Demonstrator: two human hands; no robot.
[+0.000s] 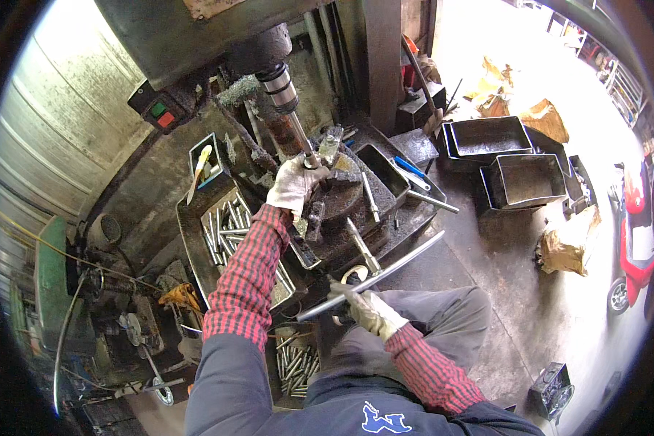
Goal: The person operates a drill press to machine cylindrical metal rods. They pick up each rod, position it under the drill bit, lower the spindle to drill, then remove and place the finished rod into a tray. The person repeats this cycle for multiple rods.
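My left hand (296, 187), in a pale work glove, is closed at the lower end of the drill press spindle (282, 93), just above the dark machine vise (336, 202). Whatever its fingers pinch is hidden. My right hand (370, 308), gloved too, is closed around the near part of a long steel bar handle (407, 261). That handle crosses the end of the vise screw (362, 243) and slants up to the right. A short metal rod (370, 196) lies on the vise's right side.
Left of the vise, a metal tray (196, 251) holds several steel rods; more rods (296, 367) lie in a box below. A switch box (160, 109) hangs at upper left. A blue-handled tool (410, 167) lies near an open bin (376, 163). Metal boxes (523, 182) stand on the floor at right.
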